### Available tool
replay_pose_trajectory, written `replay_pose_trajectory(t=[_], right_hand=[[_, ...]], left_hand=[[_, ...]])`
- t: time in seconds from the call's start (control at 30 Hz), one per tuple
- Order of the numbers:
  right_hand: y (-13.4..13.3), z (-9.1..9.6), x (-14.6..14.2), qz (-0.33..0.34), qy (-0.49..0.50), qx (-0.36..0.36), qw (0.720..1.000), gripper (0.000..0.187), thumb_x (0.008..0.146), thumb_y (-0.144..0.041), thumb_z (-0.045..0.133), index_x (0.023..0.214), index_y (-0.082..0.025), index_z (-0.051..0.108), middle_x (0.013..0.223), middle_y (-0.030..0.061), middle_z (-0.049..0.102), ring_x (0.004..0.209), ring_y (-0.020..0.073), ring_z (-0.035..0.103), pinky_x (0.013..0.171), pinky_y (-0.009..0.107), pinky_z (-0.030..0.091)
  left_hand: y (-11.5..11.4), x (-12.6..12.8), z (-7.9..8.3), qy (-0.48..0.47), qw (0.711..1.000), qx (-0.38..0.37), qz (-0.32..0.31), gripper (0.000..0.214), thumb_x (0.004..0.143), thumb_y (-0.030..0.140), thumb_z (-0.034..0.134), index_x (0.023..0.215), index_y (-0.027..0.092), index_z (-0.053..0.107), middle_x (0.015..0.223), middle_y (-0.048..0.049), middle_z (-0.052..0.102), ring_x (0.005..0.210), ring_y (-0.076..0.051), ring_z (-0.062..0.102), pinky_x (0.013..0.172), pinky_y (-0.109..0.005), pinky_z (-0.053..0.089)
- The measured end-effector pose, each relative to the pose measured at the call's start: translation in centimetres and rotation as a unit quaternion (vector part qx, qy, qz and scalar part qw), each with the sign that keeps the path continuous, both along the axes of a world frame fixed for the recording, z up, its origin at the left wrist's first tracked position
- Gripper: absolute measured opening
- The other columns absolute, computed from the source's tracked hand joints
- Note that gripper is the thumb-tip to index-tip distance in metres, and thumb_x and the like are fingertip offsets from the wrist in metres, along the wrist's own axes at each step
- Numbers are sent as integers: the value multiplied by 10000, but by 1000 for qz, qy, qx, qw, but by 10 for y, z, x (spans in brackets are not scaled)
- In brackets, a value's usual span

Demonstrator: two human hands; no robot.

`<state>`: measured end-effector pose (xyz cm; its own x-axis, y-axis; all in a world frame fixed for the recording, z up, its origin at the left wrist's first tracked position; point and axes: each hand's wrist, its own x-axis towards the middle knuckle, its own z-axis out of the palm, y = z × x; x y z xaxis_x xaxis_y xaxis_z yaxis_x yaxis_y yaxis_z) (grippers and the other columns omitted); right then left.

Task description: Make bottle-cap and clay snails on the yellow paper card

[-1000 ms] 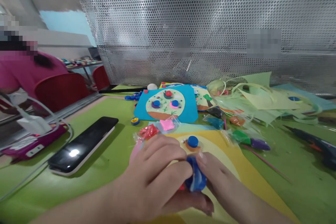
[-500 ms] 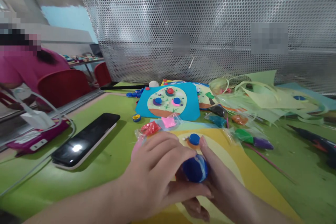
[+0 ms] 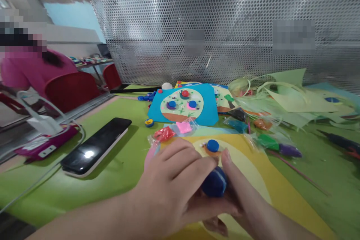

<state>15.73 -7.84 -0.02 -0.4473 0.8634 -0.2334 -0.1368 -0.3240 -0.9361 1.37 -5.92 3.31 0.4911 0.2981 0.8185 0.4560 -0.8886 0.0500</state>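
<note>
Both hands meet in front of me over the yellow sheet (image 3: 284,180) with its pale oval. Between them sits a dark blue round lump (image 3: 214,183) with a pale streak; whether it is clay or a cap I cannot tell. My left hand (image 3: 180,180) curls over it from the left, thumb beneath. My right hand (image 3: 242,187) presses it from the right with the thumb up, its other fingers partly hidden below. Just beyond the fingertips, a blue round cap-like piece (image 3: 213,145) rests on an orange-brown patch of the sheet.
A blue card (image 3: 210,101) with round decorations lies behind. Red (image 3: 164,134) and pink packets (image 3: 183,126) are near my left hand. Right are green clay (image 3: 267,141), purple clay (image 3: 289,150) and paper scraps (image 3: 289,97). Left are a phone (image 3: 97,146) and power strip (image 3: 47,146); a person (image 3: 36,67) sits beyond.
The view has shifted slightly, and both hands appear a little further right. The blue lump has turned between them, so its pale streak looks thinner. My grip stays closed around it.
</note>
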Motion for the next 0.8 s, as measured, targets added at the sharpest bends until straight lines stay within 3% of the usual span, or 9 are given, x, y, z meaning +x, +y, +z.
replay_pose_trajectory(t=[0.07, 0.17, 0.27, 0.43, 0.5, 0.6, 0.8], right_hand=[[-3, 6, 1, 10, -11, -19, 1000, 589, 777, -740, 345, 597, -205, 512, 502, -24, 433, 460, 117, 416, 455, 239, 368], [-3, 14, 3, 21, -41, 76, 996, 506, 789, -678, 439, 635, -201, 508, 550, -37, 413, 506, 107, 374, 487, 225, 357], [-1, 16, 4, 58, -17, 137, 989, 482, 797, -648, 462, 635, -194, 471, 567, -44, 361, 512, 96, 331, 470, 215, 306], [1, 11, 2, 46, -48, 68, 995, 592, 793, -707, 364, 487, -200, 364, 391, -61, 316, 350, 64, 283, 364, 205, 209], [2, 10, 1, 29, -41, 55, 997, 620, 814, -699, 316, 443, -204, 347, 340, -45, 356, 306, 62, 309, 352, 207, 214], [1, 13, -2, 17, 3, 46, 999, 578, 795, -687, 388, 474, -210, 329, 378, -64, 337, 335, 60, 279, 355, 204, 201], [-1, 20, -4, -12, -17, 110, 994, 557, 763, -666, 460, 472, -210, 329, 479, -49, 310, 472, 97, 287, 445, 241, 247]], left_hand=[[1, -1, 1, 4, 1000, 22, 12, 355, 818, 467, 581, 759, 117, 577, 578, -9, 628, 548, -126, 571, 635, -280, 533], [1, -3, 1, 1, 996, 80, 29, 405, 757, 533, 620, 672, 144, 546, 531, -2, 609, 517, -130, 566, 624, -288, 536], [0, -5, 0, 13, 993, 112, 35, 355, 746, 471, 655, 646, 148, 546, 495, -5, 575, 494, -144, 539, 563, -312, 532], [2, -8, 0, 82, 992, 92, 5, 232, 865, 267, 533, 669, 146, 554, 539, -20, 583, 542, -147, 531, 569, -302, 523], [4, -7, -2, 95, 993, 67, 5, 305, 923, 269, 438, 671, 145, 554, 544, -18, 575, 534, -132, 509, 565, -281, 513], [6, -4, -8, 79, 995, 57, 18, 352, 941, 290, 395, 652, 158, 547, 536, 4, 545, 519, -122, 467, 560, -279, 491], [2, 0, -17, 24, 998, 52, -26, 412, 930, 298, 424, 540, 185, 494, 485, 38, 440, 483, -114, 377, 527, -263, 455]])
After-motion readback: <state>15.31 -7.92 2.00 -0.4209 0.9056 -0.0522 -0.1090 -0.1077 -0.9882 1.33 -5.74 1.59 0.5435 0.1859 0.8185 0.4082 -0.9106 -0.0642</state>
